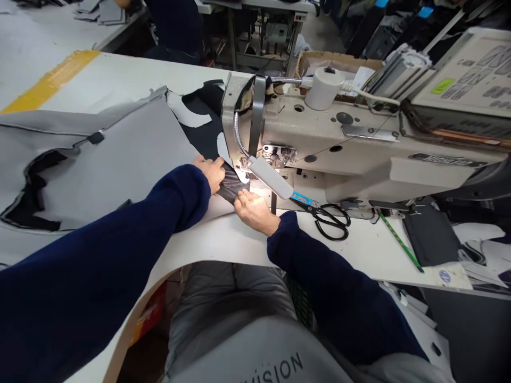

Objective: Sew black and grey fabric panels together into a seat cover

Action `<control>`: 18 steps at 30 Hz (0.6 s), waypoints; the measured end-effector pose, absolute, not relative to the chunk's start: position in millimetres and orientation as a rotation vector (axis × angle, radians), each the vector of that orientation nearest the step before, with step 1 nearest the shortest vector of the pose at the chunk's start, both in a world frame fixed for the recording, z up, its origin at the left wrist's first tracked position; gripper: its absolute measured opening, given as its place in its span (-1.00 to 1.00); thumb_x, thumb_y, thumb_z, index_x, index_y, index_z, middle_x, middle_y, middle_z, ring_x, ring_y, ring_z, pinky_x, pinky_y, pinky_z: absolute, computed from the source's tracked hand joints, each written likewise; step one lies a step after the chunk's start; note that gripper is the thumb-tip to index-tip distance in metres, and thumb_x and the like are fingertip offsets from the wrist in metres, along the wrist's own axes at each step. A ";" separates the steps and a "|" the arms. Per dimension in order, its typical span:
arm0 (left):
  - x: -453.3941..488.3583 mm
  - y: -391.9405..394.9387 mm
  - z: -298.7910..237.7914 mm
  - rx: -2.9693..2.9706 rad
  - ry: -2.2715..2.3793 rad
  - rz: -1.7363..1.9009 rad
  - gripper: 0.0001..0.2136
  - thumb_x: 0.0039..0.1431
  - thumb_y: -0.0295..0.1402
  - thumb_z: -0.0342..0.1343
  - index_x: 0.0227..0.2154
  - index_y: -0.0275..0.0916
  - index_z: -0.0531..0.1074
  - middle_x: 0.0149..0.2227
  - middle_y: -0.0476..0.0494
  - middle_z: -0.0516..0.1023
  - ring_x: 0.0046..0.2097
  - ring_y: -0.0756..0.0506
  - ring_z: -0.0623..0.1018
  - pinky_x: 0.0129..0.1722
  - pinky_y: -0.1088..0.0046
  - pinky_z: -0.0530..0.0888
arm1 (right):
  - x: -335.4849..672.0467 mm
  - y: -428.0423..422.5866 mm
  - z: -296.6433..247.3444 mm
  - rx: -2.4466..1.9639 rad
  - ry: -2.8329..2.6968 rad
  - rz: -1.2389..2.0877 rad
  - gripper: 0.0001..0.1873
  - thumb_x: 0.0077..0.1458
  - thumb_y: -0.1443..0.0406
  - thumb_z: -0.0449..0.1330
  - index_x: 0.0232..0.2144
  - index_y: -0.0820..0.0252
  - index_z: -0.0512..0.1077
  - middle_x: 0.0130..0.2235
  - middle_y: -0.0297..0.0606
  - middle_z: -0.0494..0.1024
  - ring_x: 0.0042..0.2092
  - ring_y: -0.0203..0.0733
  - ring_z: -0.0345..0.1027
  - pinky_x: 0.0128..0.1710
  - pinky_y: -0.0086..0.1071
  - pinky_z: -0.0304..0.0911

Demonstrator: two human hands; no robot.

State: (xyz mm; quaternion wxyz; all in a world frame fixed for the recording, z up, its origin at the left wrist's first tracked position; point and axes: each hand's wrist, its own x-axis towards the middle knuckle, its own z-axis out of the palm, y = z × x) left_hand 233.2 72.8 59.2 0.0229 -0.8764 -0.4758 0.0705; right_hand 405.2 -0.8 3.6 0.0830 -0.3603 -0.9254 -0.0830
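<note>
White table [191, 250] | scissors [332, 222] beside sewing machine [367, 141] | lamp [272, 178] near right hand [255, 211]

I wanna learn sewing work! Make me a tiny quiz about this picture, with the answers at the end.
1. True or false: the scissors lie to the right of the right hand.
2. What do the left hand and right hand both touch? A) yellow strip B) dark stitched material C) scissors
3. Fill in: the thin stick at the right is mainly ____.

Key: 1 true; 2 B; 3 green.
</note>
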 end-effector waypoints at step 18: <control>244.0 86.2 28.9 -2.891 -1.046 -0.349 -0.68 0.21 -0.45 -0.13 -0.17 -0.24 0.53 -0.10 -0.20 0.50 0.04 -0.17 0.40 0.05 0.27 0.36 | 386.9 -17.4 4.2 -1.195 -2.719 -0.144 -0.69 0.19 0.47 -0.05 -0.12 0.58 0.40 0.10 0.38 0.32 0.14 0.22 0.25 0.10 0.13 0.14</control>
